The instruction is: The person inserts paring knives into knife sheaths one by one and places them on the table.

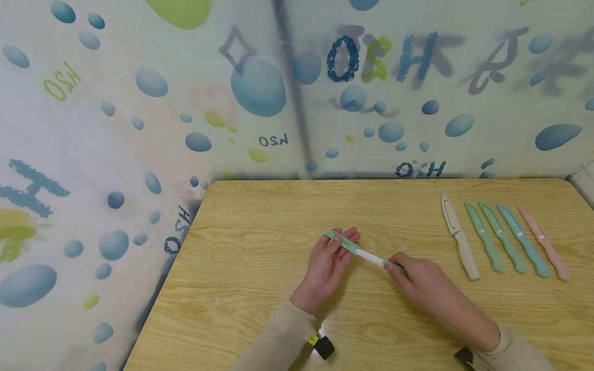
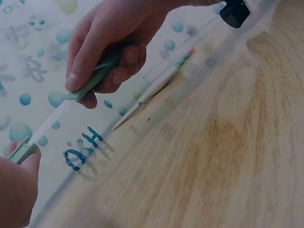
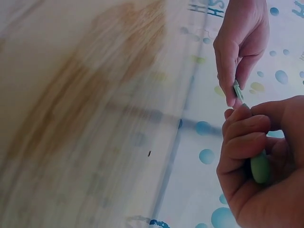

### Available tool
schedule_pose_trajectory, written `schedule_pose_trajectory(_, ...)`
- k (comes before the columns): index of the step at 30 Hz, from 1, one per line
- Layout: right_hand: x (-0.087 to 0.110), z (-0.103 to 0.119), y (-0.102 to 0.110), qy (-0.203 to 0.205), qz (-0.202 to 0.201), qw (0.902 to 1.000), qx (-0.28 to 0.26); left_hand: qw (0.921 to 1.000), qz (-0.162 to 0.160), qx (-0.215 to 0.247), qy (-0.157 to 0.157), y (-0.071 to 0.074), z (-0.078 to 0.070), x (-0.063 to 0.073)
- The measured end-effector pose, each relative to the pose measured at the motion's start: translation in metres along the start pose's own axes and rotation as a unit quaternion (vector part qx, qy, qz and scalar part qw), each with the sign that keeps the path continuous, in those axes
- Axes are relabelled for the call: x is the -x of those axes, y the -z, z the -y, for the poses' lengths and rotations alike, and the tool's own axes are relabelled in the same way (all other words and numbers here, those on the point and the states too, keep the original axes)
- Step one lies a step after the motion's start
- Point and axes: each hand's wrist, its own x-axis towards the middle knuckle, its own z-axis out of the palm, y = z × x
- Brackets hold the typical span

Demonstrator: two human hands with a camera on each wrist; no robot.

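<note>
My left hand, palm turned up, pinches a light green knife sheath between thumb and fingers. Out of the sheath's lower right end runs a length of white blade, its tip hidden inside. On the other side my right hand grips the knife's green handle, fingers curled round it. The rounded handle end shows below those fingers in the right wrist view. Both hands hold the knife above the wooden table, slanting down from left to right in the head view.
Right of the hands lie a cream knife, two green knives, a blue knife and a pink knife, in a slanted row with sheaths on. A patterned wall borders the table's back edge.
</note>
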Motion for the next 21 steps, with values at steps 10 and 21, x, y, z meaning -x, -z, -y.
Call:
schedule_pose_trajectory(10, -0.0007, 0.0043, -0.0021, 0.005, -0.002, 0.9998, -0.018, 0.9995, 0.024, -0.006, -0.02, -0.0007, 0.0044, 0.0016)
schedule_pose_trajectory(21, -0.0009, 0.0062, -0.0035, 0.004, -0.004, 0.9996, -0.027, 0.9986, 0.036, -0.028, -0.028, -0.0025, 0.0088, 0.0024)
